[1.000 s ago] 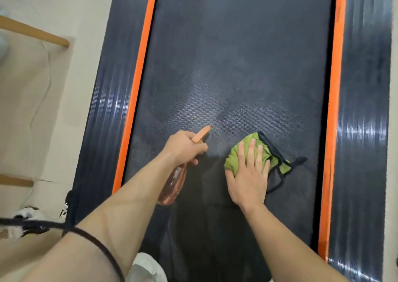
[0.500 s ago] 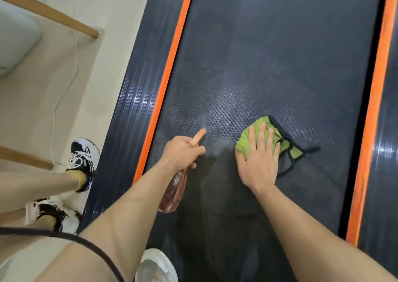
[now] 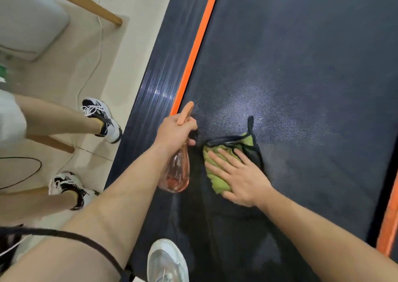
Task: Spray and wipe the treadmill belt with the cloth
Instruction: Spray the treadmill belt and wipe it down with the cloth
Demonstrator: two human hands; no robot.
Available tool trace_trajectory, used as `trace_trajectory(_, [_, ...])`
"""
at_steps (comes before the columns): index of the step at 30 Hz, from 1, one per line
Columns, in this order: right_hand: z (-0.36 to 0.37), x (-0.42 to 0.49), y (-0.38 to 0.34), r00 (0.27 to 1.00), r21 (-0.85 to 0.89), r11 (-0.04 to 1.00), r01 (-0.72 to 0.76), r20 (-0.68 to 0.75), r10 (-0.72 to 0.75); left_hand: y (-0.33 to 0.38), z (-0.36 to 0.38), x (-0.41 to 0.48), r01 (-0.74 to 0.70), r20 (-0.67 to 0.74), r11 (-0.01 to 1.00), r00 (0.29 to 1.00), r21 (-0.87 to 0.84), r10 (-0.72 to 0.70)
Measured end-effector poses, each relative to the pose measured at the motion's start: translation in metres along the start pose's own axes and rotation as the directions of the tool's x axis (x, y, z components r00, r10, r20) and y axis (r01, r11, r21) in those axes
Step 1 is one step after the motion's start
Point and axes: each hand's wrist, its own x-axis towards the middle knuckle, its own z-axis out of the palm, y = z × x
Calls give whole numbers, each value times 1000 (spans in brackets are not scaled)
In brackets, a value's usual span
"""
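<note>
The left hand (image 3: 174,128) is curled round the neck of a spray bottle (image 3: 177,171). The bottle's clear, pink-tinted plastic body hangs down towards the near side, and its matte orange trigger head points far, over the left edge of the treadmill belt (image 3: 312,55).

Just right of the bottle, the right hand (image 3: 243,178) lies flat on the cloth (image 3: 216,180) with fingers straight and slightly spread, pressing it onto the belt. The cloth is a crumpled green rag with a dark bound edge and a dark loop sticking out on its far side. It lies on the near-left part of the belt.

The belt is dark rubber with a fine pebbled grain. Beyond the cloth it shows a pale, glistening patch (image 3: 269,100).

A smooth orange strip (image 3: 198,44) borders the belt on the left, beside a glossy ribbed side rail (image 3: 161,77).

A white shoe (image 3: 165,260) stands at the near edge. On the pale floor to the left are another person's black-and-white sneakers (image 3: 101,117), a thin white cable (image 3: 94,51) and a round wooden leg (image 3: 86,1).
</note>
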Motion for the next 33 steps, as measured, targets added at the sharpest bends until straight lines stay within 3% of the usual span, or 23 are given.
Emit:
trace_trajectory(2, [-8,5,49,996,-55,995,-84,-41,82,-4,0,1,10,-2,1000,1000,5,-10])
trace_trajectory(4, [-26,27,109,937,-89,936,-342,-105,332,-9,2,0,9,-5,1000,1000,-9,-9])
trace_trajectory(7, [-51,54,151,748,69,761,-646,-145,648,-18,3,-2,3,-22,998,1000,-56,-4])
trace_trajectory(9, [-50,68,125,617,188,642,-743,-180,767,-24,3,-4,18,-51,997,998,-73,-22])
trace_trajectory(10, [-45,73,98,597,201,626,-753,-191,779,-26,3,-5,25,-71,996,997,-86,-31])
trace_trajectory(11, [-36,75,66,634,195,663,-722,-198,748,-28,1,-7,33,-90,995,995,-97,-41])
trace_trajectory(12, [-27,74,30,719,175,742,-647,-184,670,-30,0,-9,39,-107,994,993,-107,-50])
trace_trajectory(14, [-7,63,-30,905,113,910,-399,-115,410,-35,-5,-15,40,-137,990,989,-136,-58])
trace_trajectory(15, [1,56,-45,963,73,966,-248,-92,254,-40,-8,-19,30,-153,989,987,-147,-53])
trace_trajectory(18, [11,51,-32,995,-40,995,97,-36,-98,-56,-15,-34,4,-196,993,980,-119,-28])
trace_trajectory(24, [4,55,-26,999,-71,997,7,-36,-9,-80,-25,-77,123,-211,986,967,-111,-145])
trace_trajectory(28, [2,57,-23,999,-80,997,-2,-47,-1,-88,-29,-100,226,-80,970,969,-89,-233])
trace_trajectory(33, [6,57,-26,999,-100,995,-17,-49,12,-104,-23,-89,204,19,979,979,-21,-203])
